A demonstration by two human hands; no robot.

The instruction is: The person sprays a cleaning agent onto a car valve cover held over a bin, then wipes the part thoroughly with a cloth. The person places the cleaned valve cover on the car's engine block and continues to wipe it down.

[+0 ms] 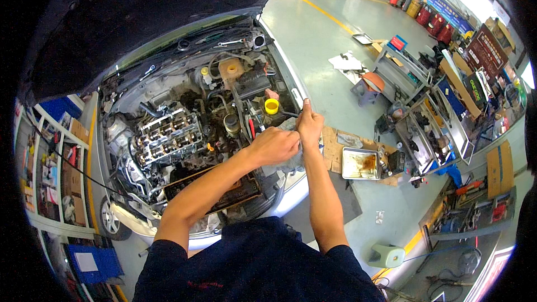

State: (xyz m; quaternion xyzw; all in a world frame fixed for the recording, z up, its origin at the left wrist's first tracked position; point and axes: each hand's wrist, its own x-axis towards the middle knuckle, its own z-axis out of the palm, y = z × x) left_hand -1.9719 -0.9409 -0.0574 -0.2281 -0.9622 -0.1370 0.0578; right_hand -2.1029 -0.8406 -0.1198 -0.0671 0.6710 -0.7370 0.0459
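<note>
Over the front right corner of a car's open engine bay, both my hands are closed close together. My left hand (278, 145) is a fist with its back up, gripping a grey cloth (292, 160) that hangs below. Beside it my right hand (309, 126), thumb on top, is closed on the same cloth; whether something is wrapped inside cannot be seen. A yellow round cup-like piece (272, 106) lies just beyond them, next to the black battery (251, 86). To the left sits the engine (169, 137), its top uncovered and camshafts showing.
The raised hood (156, 5) hangs over the bay. Wrenches (231, 42) lie at its far edge. On the right floor are a metal drain tray (361, 164) on cardboard, a green stool (386, 255) and a grey cart (404, 70). Shelves (53, 170) stand left.
</note>
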